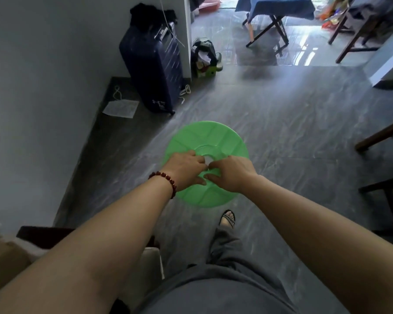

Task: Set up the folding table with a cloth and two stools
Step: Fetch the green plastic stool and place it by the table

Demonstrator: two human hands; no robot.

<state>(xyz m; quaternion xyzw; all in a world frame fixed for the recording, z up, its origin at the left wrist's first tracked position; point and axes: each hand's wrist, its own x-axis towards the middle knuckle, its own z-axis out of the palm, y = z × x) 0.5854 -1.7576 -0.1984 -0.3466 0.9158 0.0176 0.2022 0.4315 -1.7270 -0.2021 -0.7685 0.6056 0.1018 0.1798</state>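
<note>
The stool step looks to be in hand. The left hand (pixel 185 167) and right hand (pixel 233 174) meet at the centre hole of the green stool (pixel 211 137). Each grip is curled over the hole's rim, pinching the plastic. The stool lies face-up before the person, over the floor (pixel 293 123); whether it touches is unclear. The counter (pixel 268 30), draped in a blue cloth (pixel 279 5), stands well apart in the far room. The next move probably calls for carrying the stool there and setting it beside the counter.

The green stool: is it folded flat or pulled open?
Folded flat, it seems: the green stool looks like a thin disc, gripped by the left hand and right hand.
</note>
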